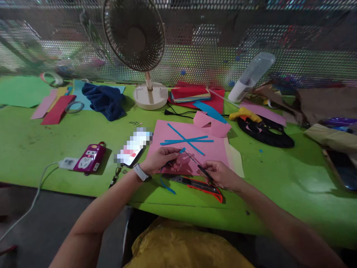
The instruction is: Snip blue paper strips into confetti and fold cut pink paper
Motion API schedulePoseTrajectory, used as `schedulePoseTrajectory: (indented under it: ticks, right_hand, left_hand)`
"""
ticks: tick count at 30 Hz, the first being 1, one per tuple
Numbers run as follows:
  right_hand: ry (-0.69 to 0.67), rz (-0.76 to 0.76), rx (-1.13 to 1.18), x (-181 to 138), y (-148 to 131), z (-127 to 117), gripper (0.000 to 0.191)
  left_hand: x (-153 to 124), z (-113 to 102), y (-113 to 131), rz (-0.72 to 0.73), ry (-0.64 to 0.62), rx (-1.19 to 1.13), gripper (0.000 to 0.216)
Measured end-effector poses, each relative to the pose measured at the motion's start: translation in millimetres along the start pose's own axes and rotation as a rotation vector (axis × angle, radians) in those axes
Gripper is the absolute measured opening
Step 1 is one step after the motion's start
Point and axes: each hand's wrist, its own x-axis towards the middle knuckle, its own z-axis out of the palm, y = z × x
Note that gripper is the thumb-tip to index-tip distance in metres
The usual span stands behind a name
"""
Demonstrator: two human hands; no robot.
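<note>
My left hand (169, 158), with a watch (141, 172) on its wrist, pinches a narrow blue paper strip (167, 187); one end sticks up past the fingertips and the rest hangs below the hand. Scissors (205, 171) are gripped in my right hand (219, 174), their blades pointing left toward the strip's upper end. Whether the blades touch it I cannot tell. Beneath both hands lies a pink paper sheet (161, 130) with several blue strips (186, 140) crossing on it. A red and black utility knife (205, 186) rests at the sheet's near edge.
Left of the sheet are a lit phone (134, 147) and a purple power strip (89, 159). Behind stand a fan (150, 97), a dark blue cloth (104, 100) and stacked coloured paper (191, 95). To the right are a yellow glue gun (247, 114) and another phone (341, 169).
</note>
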Motion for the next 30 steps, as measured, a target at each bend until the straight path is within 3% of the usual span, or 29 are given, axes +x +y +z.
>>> schedulePoseTrajectory:
  ticks: [21,30]
  right_hand:
    - [-0.009,-0.016,-0.012,2.9,8.3,-4.2,0.048]
    - [0.001,-0.005,-0.047,1.7,5.1,-4.0,0.048]
  left_hand:
    - [0.1,-2.4,-0.4,0.027,-0.009,-0.016,0.042]
    - [-2.8,1.0,5.6,-0.042,0.056,0.026,0.027]
